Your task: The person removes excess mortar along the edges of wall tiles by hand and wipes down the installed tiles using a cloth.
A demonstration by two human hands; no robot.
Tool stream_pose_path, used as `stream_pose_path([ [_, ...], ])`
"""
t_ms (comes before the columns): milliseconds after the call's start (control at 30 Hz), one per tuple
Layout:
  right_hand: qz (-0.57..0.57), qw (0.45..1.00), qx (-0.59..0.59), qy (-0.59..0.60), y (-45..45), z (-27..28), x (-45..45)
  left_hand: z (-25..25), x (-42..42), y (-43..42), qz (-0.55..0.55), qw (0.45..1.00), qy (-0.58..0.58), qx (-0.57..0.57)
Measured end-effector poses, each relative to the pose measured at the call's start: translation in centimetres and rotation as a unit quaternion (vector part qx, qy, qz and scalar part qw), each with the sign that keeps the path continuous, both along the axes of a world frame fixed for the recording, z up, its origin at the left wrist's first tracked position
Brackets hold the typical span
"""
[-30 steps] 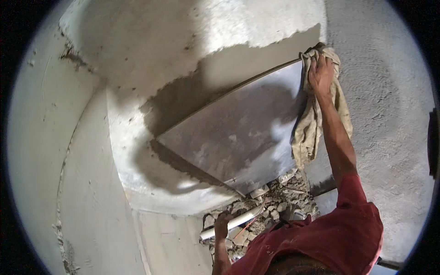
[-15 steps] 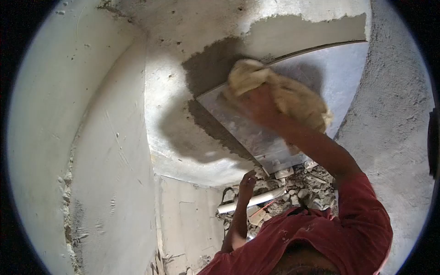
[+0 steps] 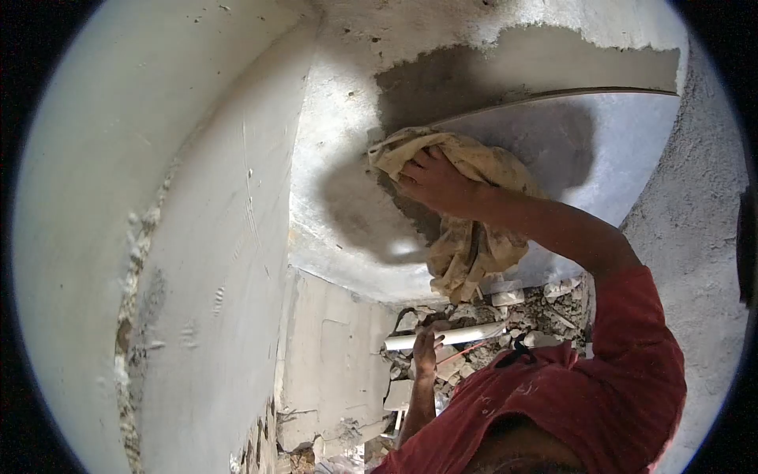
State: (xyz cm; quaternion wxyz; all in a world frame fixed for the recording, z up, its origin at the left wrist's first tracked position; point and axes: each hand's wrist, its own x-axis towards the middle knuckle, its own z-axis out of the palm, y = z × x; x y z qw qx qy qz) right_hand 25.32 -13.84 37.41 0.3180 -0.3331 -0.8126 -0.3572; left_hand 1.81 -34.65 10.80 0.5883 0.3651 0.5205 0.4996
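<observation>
Beige cloth (image 3: 482, 257) is held bunched beneath the right hand (image 3: 438, 183), whose fingers are bent over its upper left part; the palm is turned down towards the slab (image 3: 624, 150). The left end of the slab is covered by the cloth. Loose folds are spread from the right hand to the right, and a long fold is hung below it, with its lower end near the rubble (image 3: 553, 316).

The bare part of the slab is seen to the right of the right hand, with a curved upper edge. Above that edge, a darker grey band (image 3: 553, 63) with a ragged outline can be seen. A shadow is cast across the slab, above and to the right of the right hand. Farther right, a rough grey surface (image 3: 679, 261) is met by the slab's edge.

Well below the right hand, the left hand (image 3: 426, 351) is seen over 1 white pipe (image 3: 474, 333), near the pipe's left end. Its fingers are small and dim in the view, so whether they are closed on anything cannot be told. To its right, 1 thin red strip (image 3: 466, 351) is seen among the rubble. To the left of both hands, a smooth pale wall (image 3: 221, 237) is seen.
</observation>
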Motion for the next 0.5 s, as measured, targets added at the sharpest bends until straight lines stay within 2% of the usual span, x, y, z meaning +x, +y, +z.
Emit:
stream_pose_path([
  [67,0.004,0.999,-0.037,0.030,-1.0,1.0,-0.6,-1.7,-0.3,0.7,0.024,0.994,-0.009,0.105],
  [100,0.006,0.998,-0.051,0.043,-1.5,1.8,-0.7,3.6,2.2,1.4,0.093,0.992,0.001,0.084],
  [133,0.030,0.991,-0.098,0.083,-2.3,2.3,-0.9,5.1,2.8,2.6,0.099,0.991,0.015,0.085],
  [200,0.083,0.965,-0.195,0.156,-3.9,3.2,-1.4,11.7,5.9,4.9,0.069,0.971,0.048,0.222],
  [233,0.122,0.950,-0.200,0.206,-4.0,3.6,-1.0,13.8,7.3,5.9,0.067,0.953,0.065,0.289],
  [300,0.202,0.907,-0.215,0.300,-3.8,4.7,-0.2,18.4,10.4,8.1,0.088,0.930,0.125,0.335],
  [333,0.241,0.878,-0.295,0.289,-4.3,5.4,0.0,20.2,12.0,9.7,0.097,0.900,0.088,0.416],
  [367,0.277,0.844,-0.366,0.276,-4.5,6.5,0.4,22.2,13.6,11.2,0.122,0.889,0.059,0.438],
  [400,0.311,0.806,-0.433,0.257,-4.4,7.7,0.9,22.9,14.1,12.3,0.147,0.905,0.089,0.390],
  [433,0.327,0.791,-0.469,0.217,-4.7,8.3,0.9,23.5,14.5,13.2,0.174,0.918,0.115,0.339],
  [467,0.335,0.808,-0.453,0.174,-5.5,8.9,1.7,23.7,15.0,13.6,0.202,0.928,0.137,0.282],
  [500,0.341,0.822,-0.438,0.131,-6.8,9.7,2.9,23.4,15.6,13.8,0.204,0.912,-0.092,0.343],
])
